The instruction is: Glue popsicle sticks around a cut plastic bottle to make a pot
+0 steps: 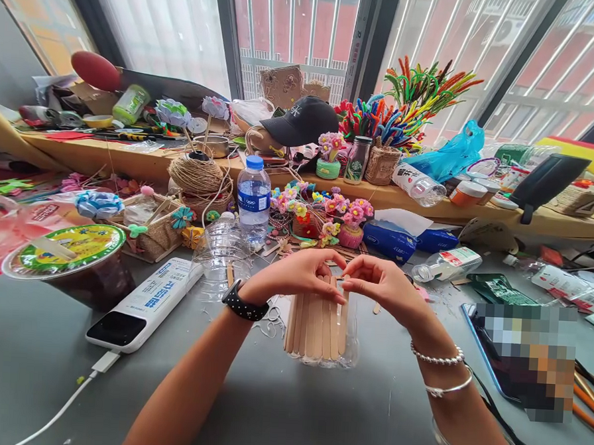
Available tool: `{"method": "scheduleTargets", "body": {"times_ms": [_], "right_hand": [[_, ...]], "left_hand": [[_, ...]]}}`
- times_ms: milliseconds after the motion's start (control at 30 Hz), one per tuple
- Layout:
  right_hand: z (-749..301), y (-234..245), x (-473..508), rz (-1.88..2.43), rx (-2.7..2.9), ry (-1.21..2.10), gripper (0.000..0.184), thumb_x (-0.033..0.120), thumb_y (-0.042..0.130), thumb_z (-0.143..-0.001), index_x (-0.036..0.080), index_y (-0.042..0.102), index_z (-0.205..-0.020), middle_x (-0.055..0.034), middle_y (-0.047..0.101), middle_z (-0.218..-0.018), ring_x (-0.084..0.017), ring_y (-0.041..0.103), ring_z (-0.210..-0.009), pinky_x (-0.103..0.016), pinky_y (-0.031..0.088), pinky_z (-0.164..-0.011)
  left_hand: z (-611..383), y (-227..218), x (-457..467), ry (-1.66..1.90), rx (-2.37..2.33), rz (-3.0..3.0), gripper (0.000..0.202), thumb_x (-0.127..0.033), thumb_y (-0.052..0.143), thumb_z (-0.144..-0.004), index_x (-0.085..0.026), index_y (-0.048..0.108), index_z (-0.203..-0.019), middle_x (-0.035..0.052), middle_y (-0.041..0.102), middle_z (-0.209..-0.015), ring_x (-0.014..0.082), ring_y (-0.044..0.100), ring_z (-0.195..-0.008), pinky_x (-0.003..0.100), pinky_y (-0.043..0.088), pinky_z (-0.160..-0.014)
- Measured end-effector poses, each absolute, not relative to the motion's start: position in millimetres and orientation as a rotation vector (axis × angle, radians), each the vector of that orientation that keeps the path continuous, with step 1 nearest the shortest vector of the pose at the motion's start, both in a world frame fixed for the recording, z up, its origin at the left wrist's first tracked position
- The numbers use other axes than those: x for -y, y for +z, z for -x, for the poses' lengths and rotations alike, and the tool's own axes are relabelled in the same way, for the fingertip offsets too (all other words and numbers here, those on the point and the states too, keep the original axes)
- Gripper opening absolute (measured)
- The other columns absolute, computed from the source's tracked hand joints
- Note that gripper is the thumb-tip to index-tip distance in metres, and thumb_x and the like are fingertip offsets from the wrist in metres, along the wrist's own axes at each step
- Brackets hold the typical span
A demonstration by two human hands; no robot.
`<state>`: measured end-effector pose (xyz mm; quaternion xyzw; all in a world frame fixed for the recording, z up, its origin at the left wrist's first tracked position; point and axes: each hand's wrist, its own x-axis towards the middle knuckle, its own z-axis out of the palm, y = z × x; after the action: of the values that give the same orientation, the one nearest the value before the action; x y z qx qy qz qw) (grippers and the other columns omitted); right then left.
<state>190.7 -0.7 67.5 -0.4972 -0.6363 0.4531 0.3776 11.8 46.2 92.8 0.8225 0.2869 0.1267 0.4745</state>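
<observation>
In the middle of the desk stands a cut clear plastic bottle with flat wooden craft sticks side by side over its near face. Bare plastic shows at its right side. My left hand reaches over the top from the left, its thumb and fingers curled around the upper ends of the sticks. From the right, my right hand pinches at the top of the rightmost craft stick, its fingertips meeting those of my left hand. The hands hide the bottle's upper rim.
A drink cup and a white power bank lie left. Behind are a water bottle, a clear plastic bottle piece, twine and blue tissue packs. A phone is right.
</observation>
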Motion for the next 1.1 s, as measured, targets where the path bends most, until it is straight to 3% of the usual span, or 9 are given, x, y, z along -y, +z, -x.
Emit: {"method": "scheduleTargets", "body": {"times_ms": [300,533,900,1100], "right_hand": [[-187,68,3,1.252,1.545,1.327,0.022,0.030,0.068,-0.061,0.016,0.054,-0.068,0.0034,0.059,-0.061,-0.007,0.054,-0.059,-0.020,0.040,-0.056],[-186,68,3,1.268,1.492,1.386,0.021,0.031,0.068,-0.061,0.016,0.054,-0.065,0.0022,0.062,-0.063,-0.007,0.054,-0.057,-0.019,0.038,-0.051],[-183,72,5,1.296,1.503,1.361,0.021,0.031,0.068,-0.060,0.017,0.052,-0.062,0.0050,0.056,-0.056,-0.006,0.047,-0.049,-0.020,0.030,-0.044],[-179,73,6,1.282,1.490,1.359,0.022,0.032,0.068,-0.061,0.017,0.051,-0.061,0.0049,0.055,-0.057,-0.006,0.046,-0.051,-0.019,0.031,-0.046]], "left_hand": [[-14,91,-43,0.320,-0.711,-2.023,0.060,-0.039,0.069,-0.061,-0.020,0.046,-0.113,-0.0054,0.051,-0.060,0.0121,0.050,-0.057,0.019,0.032,-0.049],[-19,90,-35,0.395,-0.726,-2.154,0.071,-0.042,0.071,-0.056,-0.020,0.043,-0.118,-0.0008,0.059,-0.075,0.0183,0.056,-0.074,0.026,0.041,-0.065],[-19,92,-27,0.374,-0.722,-2.189,0.083,-0.047,0.067,-0.061,-0.020,0.028,-0.129,0.0026,0.064,-0.080,0.0211,0.060,-0.076,0.028,0.043,-0.063],[-19,94,-22,0.372,-0.787,-2.294,0.083,-0.050,0.065,-0.061,-0.022,0.028,-0.129,0.0055,0.065,-0.088,0.0252,0.060,-0.081,0.030,0.043,-0.063]]}}
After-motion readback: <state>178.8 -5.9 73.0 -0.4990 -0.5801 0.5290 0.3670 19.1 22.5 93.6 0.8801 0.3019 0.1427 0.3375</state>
